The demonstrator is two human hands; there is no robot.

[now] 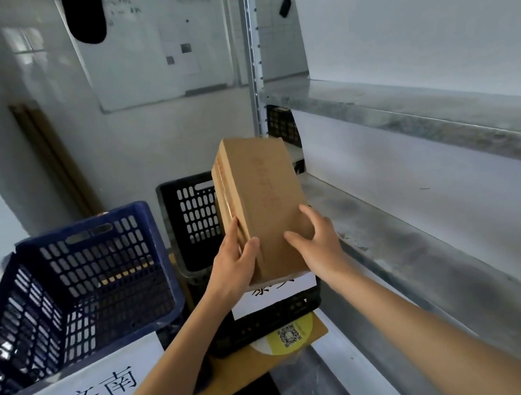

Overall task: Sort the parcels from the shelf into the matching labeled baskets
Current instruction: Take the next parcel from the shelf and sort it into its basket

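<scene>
On the far left I see the blue basket (83, 228) with a white label (88, 394) that reads 济南. I cannot tell if any parcels lie inside it. Next to it stands the black basket (192, 216). Its own label (269, 296) is half hidden, so I cannot read it.

Over the black basket I hold one parcel, a brown box (262, 197), up in the air and tipped away from me. My left hand (232, 265) grips its left edge, thumb on top. My right hand (319, 242) grips its right edge the same way. Both hands are curled round the box.

On the right is the metal shelf (433, 236). I spot no other parcels on the part that shows, so I think this may be one of the last. It is not in a basket yet. I think I must match its label to a basket and drop it in.
</scene>
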